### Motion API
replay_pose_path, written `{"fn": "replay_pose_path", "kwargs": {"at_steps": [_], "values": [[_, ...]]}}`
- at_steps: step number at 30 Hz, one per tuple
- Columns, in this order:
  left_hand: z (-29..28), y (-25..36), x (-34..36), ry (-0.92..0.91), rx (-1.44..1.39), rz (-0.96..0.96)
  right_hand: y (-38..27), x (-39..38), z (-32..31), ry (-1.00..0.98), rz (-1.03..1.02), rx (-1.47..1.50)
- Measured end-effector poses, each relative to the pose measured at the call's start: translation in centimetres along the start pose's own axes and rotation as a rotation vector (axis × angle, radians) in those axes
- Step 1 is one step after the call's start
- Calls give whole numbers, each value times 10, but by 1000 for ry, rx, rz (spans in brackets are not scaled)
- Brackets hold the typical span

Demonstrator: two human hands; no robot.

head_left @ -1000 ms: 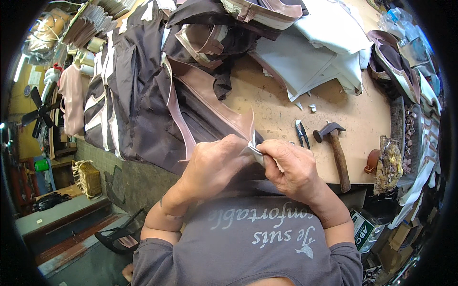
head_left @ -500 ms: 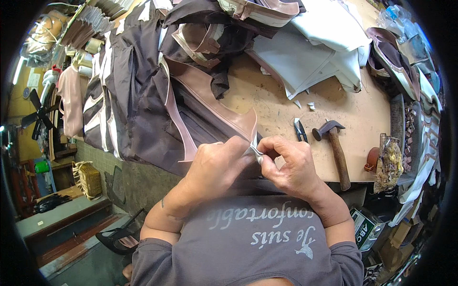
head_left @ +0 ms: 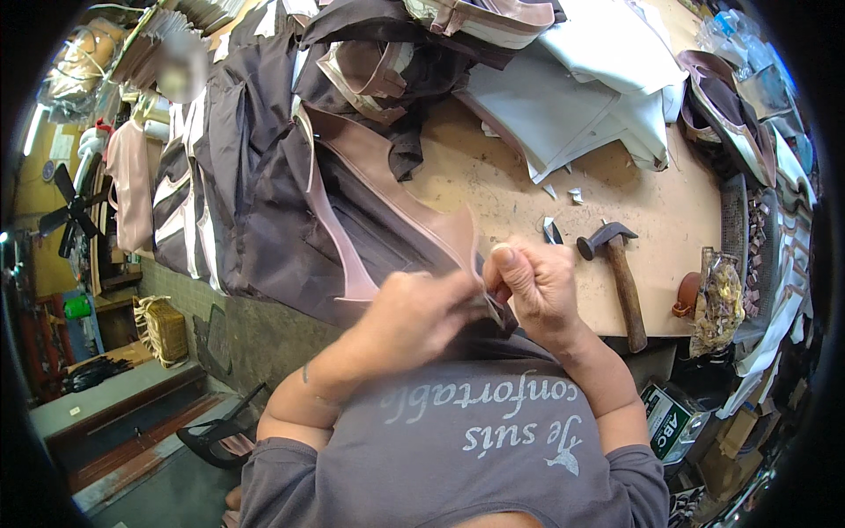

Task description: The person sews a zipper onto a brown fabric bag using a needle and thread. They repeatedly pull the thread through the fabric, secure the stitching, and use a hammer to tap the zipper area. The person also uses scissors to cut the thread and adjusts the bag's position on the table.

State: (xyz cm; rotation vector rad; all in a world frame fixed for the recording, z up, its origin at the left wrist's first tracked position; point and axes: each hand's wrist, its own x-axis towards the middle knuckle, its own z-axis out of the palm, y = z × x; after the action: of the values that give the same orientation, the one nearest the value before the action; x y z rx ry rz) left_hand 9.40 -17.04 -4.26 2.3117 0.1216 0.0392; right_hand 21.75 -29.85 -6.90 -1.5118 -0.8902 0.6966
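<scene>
A long, curved pinkish-tan leather piece (head_left: 431, 220), looking like a shoe upper, lies over dark cloth (head_left: 255, 176) on the bench. Its near end rises between my hands. My left hand (head_left: 414, 312), blurred by motion, has its fingers closed at that end. Close beside it, my right hand (head_left: 539, 286) is curled with the thumb on top, gripping the same end at its edge. A dark folded part shows below the fingers. What lies inside the right fist is hidden. Behind the right hand, small cutters (head_left: 552, 231) are mostly covered.
A hammer (head_left: 623, 286) with a wooden handle lies right of my hands. White sheets (head_left: 572, 114) and more shoe uppers (head_left: 370, 75) are piled at the back. A grey crate (head_left: 735, 229) and a bag of small bits (head_left: 717, 304) stand at the right edge.
My right hand has turned thumb-up and shifted slightly right, now covering most of the cutters. The left hand has moved a little right and down. The leather end between them has dipped.
</scene>
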Motion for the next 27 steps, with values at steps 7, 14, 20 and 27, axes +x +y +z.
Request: {"fn": "replay_pose_path", "kwargs": {"at_steps": [7, 14, 20, 27], "values": [[-10, -9, -2, 122, -362, -249, -4, -1, -15, -34, 83, 102], [-13, -9, -3, 86, -284, -197, -6, -1, -8, -225, 216, 242], [-8, -6, -2, 110, -299, -239, -7, -3, -1, -76, -31, -99], [-3, -4, -1, 134, -30, -100, -7, 3, -10, -220, 110, -63]]}}
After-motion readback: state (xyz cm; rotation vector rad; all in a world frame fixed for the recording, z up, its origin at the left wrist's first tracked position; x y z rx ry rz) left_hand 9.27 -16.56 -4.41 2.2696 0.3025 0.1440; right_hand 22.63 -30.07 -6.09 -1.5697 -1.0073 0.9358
